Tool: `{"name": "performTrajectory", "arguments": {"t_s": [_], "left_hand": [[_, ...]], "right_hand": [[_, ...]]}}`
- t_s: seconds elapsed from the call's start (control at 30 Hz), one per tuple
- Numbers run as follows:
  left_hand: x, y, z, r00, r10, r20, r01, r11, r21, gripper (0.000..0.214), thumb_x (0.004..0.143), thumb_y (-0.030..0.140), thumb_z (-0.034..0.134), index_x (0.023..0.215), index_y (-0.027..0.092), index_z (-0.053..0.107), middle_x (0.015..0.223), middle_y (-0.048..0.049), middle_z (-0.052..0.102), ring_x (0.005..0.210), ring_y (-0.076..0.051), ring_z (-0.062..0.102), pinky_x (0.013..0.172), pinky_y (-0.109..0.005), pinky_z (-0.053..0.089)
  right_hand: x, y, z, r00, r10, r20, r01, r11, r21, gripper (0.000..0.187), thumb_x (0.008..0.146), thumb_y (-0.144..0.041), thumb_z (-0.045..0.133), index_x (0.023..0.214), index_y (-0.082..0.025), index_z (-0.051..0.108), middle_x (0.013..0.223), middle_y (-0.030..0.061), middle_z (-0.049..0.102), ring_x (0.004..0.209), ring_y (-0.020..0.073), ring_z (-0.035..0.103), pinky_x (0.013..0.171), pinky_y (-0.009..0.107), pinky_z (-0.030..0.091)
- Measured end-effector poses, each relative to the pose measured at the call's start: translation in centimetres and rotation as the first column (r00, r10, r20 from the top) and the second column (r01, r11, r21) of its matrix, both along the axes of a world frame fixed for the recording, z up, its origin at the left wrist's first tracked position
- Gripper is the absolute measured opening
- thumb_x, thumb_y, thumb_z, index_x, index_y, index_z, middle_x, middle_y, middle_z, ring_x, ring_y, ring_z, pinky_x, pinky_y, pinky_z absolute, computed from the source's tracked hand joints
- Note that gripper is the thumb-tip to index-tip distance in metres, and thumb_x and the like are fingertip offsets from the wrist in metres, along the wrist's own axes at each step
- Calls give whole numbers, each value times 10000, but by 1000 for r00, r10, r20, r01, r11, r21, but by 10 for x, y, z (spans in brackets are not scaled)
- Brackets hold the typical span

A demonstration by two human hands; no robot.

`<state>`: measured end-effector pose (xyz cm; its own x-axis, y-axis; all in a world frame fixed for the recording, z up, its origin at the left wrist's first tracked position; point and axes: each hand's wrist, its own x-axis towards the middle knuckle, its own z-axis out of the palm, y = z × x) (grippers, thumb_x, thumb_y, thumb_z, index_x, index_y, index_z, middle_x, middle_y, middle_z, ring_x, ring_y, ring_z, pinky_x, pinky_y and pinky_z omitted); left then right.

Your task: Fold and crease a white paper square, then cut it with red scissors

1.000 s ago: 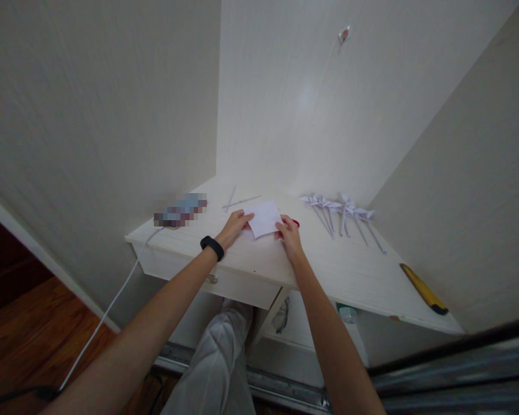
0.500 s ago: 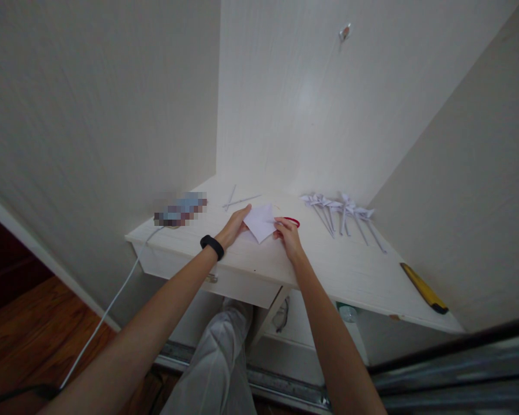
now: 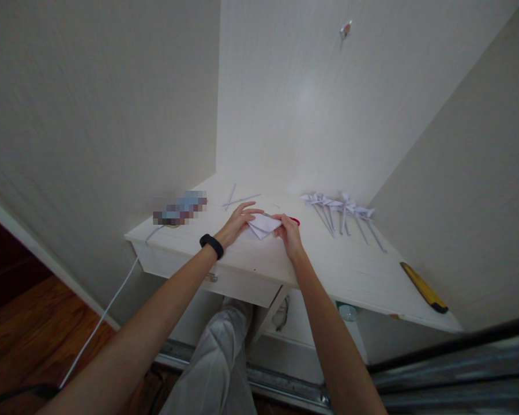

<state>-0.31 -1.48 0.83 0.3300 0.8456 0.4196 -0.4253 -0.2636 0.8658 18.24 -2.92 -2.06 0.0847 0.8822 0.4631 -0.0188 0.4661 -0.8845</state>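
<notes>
A white sheet of paper (image 3: 263, 226), folded into a downward-pointing triangle, is held between both hands over the white desk. On its left corner are the fingers of my left hand (image 3: 236, 226), closed on the paper with some fingers stretched along the upper edge. My right hand (image 3: 289, 230) pinches the right end of that edge. Behind the right fingers peeks a red loop (image 3: 294, 221), mostly hidden, perhaps a scissors handle. Two thin paper sticks (image 3: 242, 200) lie crossed beyond my left hand.
Several folded paper pinwheel-like pieces on sticks (image 3: 339, 206) lie at the back right of the desk (image 3: 225, 248). A yellow-and-black cutter (image 3: 424, 288) rests near the right edge. At the left, a blurred device (image 3: 180, 208) has a white cable (image 3: 108, 311) hanging down.
The paper was a flat diamond; now its top half is folded down into a triangle. My left fingers have moved up and across onto the folded edge.
</notes>
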Motion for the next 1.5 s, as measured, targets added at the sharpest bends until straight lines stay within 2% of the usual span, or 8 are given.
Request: {"name": "performTrajectory", "arguments": {"t_s": [0.1, 0.23, 0.4, 0.6, 0.7, 1.1, 1.5], "left_hand": [[0, -1, 0, 1000, 7, 0, -7, 1000, -5, 491, 764, 106, 702, 1229, 149, 550, 1086, -95, 705, 947, -212, 661, 909, -399, 476], [-1, -1, 0, 1000, 20, 14, -20, 1000, 1, 565, 711, 126, 745, 1236, 166, 539, 1107, -116, 719, 908, -187, 665, 896, -353, 459], [-1, -3, 1, 1000, 5, -14, -4, 1000, 16, 552, 732, 154, 760, 1241, 167, 547, 1088, -98, 725, 904, -184, 663, 906, -364, 456], [1, -3, 0, 988, -66, -138, 75, 996, 55, 243, 878, 222, 655, 1104, 137, 632, 1077, -68, 678, 953, -210, 654, 872, -430, 521], [1, -2, -1, 980, -71, -188, 86, 994, 72, 189, 895, 249, 641, 1041, 129, 650, 1072, -68, 672, 954, -206, 649, 857, -421, 534], [6, 3, -5, 972, -38, -234, 60, 994, 87, 267, 914, 281, 617, 1141, 141, 613, 1139, -86, 651, 981, -217, 649, 849, -429, 548], [4, 16, -12, 928, -3, -372, 47, 993, 109, 281, 927, 317, 596, 1145, 141, 608, 1107, -83, 652, 914, -199, 656, 783, -393, 567]], "right_hand": [[1, 0, -1, 999, -11, 32, 12, 1000, -7, 199, 953, -311, 586, 1038, -135, 624, 904, 23, 653, 685, 122, 630, 602, 270, 550], [0, 3, -3, 997, -19, 81, 22, 999, -37, 204, 947, -292, 597, 1080, -138, 615, 941, 31, 655, 713, 131, 639, 620, 281, 559], [0, 6, -5, 991, -12, 131, 21, 998, -62, 192, 945, -294, 601, 1048, -135, 624, 936, 31, 660, 724, 134, 645, 633, 288, 563], [1, 5, -6, 987, -46, 154, 54, 997, -50, 201, 946, -302, 599, 1057, -137, 622, 947, 34, 660, 736, 140, 648, 643, 296, 565], [2, 5, -5, 984, -65, 163, 72, 997, -35, 201, 945, -303, 598, 1058, -138, 621, 955, 36, 657, 744, 142, 646, 649, 299, 564], [4, 9, -7, 982, -127, 142, 126, 992, 18, 207, 940, -302, 605, 1068, -141, 626, 1007, 49, 661, 816, 165, 658, 708, 335, 571], [-2, 6, -6, 984, -78, 159, 74, 997, 32, 200, 941, -294, 604, 1069, -142, 625, 1009, 50, 661, 818, 164, 659, 696, 326, 574]]}}
